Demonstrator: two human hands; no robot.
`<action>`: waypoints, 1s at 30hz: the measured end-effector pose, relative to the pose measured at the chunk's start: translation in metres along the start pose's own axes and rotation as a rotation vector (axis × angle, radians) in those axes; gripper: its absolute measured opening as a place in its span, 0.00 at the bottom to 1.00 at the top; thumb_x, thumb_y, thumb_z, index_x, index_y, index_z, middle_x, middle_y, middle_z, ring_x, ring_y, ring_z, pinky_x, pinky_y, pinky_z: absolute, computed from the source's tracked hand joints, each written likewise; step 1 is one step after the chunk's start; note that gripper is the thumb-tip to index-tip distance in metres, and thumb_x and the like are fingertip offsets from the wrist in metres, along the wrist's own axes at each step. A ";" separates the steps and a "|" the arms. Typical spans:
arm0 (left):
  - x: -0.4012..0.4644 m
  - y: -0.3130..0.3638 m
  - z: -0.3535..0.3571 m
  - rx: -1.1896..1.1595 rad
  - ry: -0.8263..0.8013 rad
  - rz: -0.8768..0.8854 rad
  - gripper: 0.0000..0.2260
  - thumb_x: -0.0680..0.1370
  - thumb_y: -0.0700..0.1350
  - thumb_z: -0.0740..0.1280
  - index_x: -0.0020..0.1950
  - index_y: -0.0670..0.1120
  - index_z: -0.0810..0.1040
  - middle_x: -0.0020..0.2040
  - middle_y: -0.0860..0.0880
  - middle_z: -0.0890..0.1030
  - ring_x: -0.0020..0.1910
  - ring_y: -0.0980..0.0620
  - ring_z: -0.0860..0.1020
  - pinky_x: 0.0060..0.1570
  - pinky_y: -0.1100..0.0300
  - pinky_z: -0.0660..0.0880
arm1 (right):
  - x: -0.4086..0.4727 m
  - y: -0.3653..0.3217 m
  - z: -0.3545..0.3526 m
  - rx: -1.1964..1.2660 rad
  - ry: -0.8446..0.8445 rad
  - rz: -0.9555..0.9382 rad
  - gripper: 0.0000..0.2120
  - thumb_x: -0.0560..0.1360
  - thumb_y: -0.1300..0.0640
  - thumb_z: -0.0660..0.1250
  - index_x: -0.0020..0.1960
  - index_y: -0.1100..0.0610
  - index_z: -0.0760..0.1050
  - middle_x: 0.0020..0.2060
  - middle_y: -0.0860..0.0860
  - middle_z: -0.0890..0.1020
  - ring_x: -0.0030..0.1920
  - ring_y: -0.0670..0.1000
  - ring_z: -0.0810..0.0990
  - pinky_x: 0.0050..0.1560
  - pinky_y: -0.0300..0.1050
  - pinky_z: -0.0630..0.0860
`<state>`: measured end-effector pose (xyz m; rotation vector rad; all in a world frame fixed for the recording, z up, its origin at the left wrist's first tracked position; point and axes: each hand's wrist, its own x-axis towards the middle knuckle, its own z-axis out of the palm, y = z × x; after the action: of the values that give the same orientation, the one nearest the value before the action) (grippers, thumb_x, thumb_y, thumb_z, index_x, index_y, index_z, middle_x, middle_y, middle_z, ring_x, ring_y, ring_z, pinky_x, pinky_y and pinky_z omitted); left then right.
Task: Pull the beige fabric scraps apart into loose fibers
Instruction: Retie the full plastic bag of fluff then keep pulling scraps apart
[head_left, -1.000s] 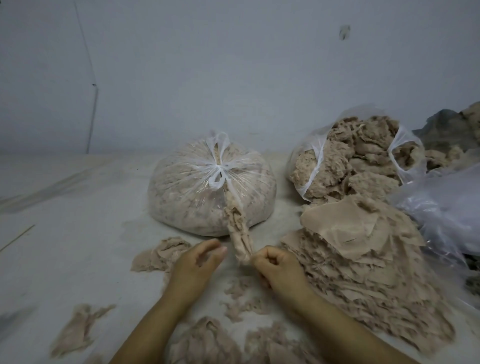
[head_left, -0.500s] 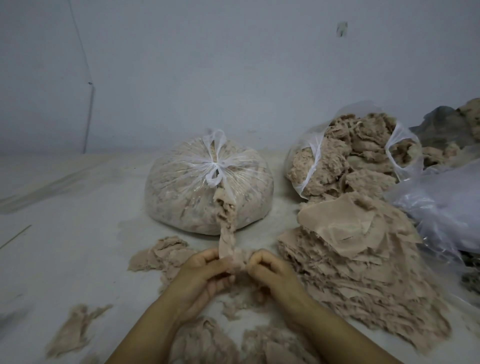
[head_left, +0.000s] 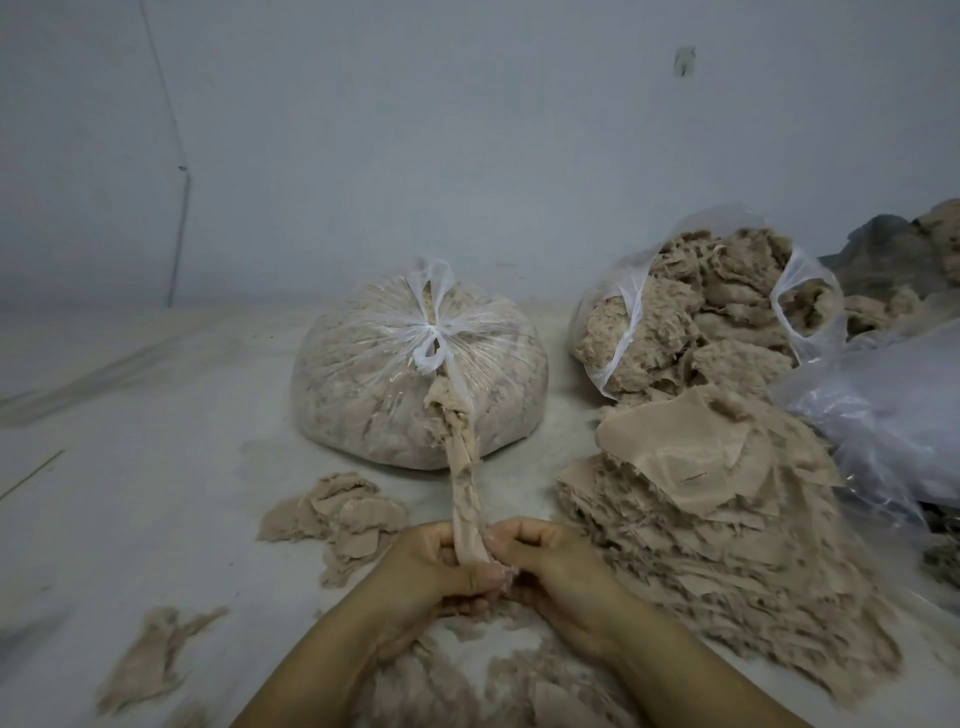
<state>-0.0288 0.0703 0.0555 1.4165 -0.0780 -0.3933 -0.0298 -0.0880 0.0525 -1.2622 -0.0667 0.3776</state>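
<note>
— Head view, hands first?
— Left hand (head_left: 441, 564) and right hand (head_left: 550, 561) side by side, low centre, fingers of both curled and pinching the bottom end of one beige fabric scrap (head_left: 465, 488).
— And the scrap itself?
— Twisted into a narrow strip, standing up from between the hands, frayed at the top, overlapping the tied plastic bag (head_left: 363, 374) behind it.
— To the right?
— Tall stack of flat scraps (head_left: 701, 499) just beside the right hand; behind it an open bag of fluffy fibers (head_left: 701, 317).
— Elsewhere?
— Small heap of scraps (head_left: 337, 512) left of the left hand, loose fibers (head_left: 493, 680) between the forearms, stray piece (head_left: 150, 654) on the pale floor (head_left: 130, 467) at lower left.
</note>
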 end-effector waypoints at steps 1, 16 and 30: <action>0.001 0.001 -0.001 -0.007 0.029 -0.002 0.16 0.60 0.38 0.77 0.45 0.37 0.82 0.40 0.38 0.82 0.33 0.48 0.80 0.33 0.60 0.79 | 0.000 0.000 0.001 0.038 0.020 -0.020 0.07 0.71 0.60 0.70 0.42 0.64 0.78 0.35 0.57 0.81 0.34 0.51 0.80 0.40 0.44 0.80; 0.004 0.001 0.000 -0.280 -0.024 0.016 0.08 0.67 0.34 0.72 0.45 0.37 0.83 0.43 0.36 0.82 0.40 0.43 0.82 0.35 0.57 0.80 | 0.005 -0.001 0.000 0.108 0.002 0.050 0.14 0.69 0.50 0.71 0.47 0.61 0.83 0.39 0.56 0.83 0.36 0.50 0.81 0.37 0.42 0.79; 0.006 0.002 -0.005 -0.248 0.113 -0.020 0.23 0.63 0.43 0.75 0.55 0.35 0.79 0.51 0.37 0.83 0.48 0.42 0.83 0.40 0.55 0.81 | -0.005 -0.002 -0.006 -0.212 0.074 -0.194 0.05 0.66 0.62 0.76 0.40 0.61 0.81 0.32 0.54 0.82 0.32 0.48 0.78 0.34 0.39 0.75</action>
<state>-0.0211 0.0732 0.0552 1.1927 0.0752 -0.3263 -0.0329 -0.0957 0.0536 -1.4645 -0.1679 0.1585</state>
